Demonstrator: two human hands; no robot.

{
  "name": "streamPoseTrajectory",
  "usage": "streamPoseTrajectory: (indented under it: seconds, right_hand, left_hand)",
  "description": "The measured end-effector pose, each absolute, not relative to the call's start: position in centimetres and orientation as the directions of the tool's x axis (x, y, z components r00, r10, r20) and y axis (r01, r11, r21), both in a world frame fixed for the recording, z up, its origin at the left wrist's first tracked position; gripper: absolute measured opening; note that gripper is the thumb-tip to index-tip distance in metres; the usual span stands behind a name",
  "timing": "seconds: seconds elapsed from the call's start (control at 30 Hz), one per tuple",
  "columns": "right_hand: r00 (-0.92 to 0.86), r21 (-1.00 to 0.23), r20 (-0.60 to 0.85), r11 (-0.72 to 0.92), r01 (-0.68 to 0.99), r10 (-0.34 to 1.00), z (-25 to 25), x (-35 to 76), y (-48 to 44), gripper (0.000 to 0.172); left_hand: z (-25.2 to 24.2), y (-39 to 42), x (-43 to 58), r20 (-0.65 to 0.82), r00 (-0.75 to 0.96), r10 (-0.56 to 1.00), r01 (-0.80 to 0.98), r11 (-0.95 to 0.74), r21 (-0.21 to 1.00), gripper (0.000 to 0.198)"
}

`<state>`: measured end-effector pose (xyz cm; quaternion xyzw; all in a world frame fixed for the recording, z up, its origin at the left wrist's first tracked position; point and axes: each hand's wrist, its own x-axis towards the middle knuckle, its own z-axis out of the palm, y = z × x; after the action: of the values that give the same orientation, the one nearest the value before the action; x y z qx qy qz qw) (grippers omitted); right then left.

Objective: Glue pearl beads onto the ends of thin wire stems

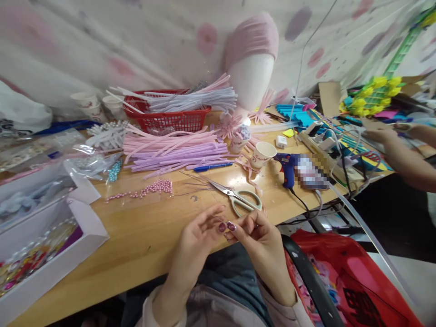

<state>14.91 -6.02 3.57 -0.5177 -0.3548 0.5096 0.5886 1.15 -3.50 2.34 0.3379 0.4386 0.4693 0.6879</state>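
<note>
My left hand [200, 234] and my right hand [254, 234] meet above the table's front edge, thumbs almost touching. Both are closed in a pinch, and whatever they grip is too small or too hidden to name. Just beyond my right hand lie scissors [235, 195] with pale handles, blades pointing away to the left. Thin dark wires [190, 184] rest beside the blades. Farther left, pink beads [156, 187] are spread on a clear plastic sheet. A blue pen [213, 167] lies in front of purple fuzzy stems [177, 156].
A blue glue gun [286, 170] and a paper cup [264, 154] stand right of the scissors. Behind are a red basket [166, 120] of pale stems and a foam head [254, 77]. White boxes [81, 227] fill the left. Another person's hand [381, 136] is at right.
</note>
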Motion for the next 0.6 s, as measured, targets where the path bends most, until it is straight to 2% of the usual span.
streamPoseTrajectory:
  seconds: [0.1,0.17,0.3,0.4,0.47,0.6]
  right_hand:
    - [0.203,-0.975,-0.070,-0.024,-0.222,0.977,3.5,14.6,-6.5,0.042]
    - [0.222,-0.978,-0.062,-0.015,-0.207,0.973,3.3,14.5,-6.7,0.040]
    - [0.292,-0.974,-0.060,0.008,-0.227,0.955,2.8,14.2,-6.5,0.036]
    - [0.335,-0.965,-0.079,0.013,-0.263,0.939,2.5,14.6,-5.9,0.034]
    - [0.378,-0.983,-0.068,0.003,-0.184,0.923,2.5,15.5,-5.7,0.030]
    - [0.362,-0.980,-0.007,-0.078,0.182,0.932,2.8,19.5,-7.1,0.017]
  left_hand:
    - [2.4,-3.5,2.6,-0.227,0.206,0.952,-0.288,0.281,0.916,0.033]
    - [2.6,-3.4,2.8,-0.228,0.212,0.950,-0.279,0.283,0.918,0.032]
    - [2.7,-3.5,2.5,-0.248,0.197,0.948,-0.355,0.305,0.884,0.032]
    - [2.7,-3.5,2.0,-0.289,0.096,0.953,-0.421,0.302,0.856,0.032]
    - [2.8,-3.4,1.4,-0.307,-0.011,0.952,-0.462,0.268,0.846,0.031]
    - [3.1,-2.7,-0.3,-0.294,-0.180,0.939,-0.508,0.167,0.845,0.027]
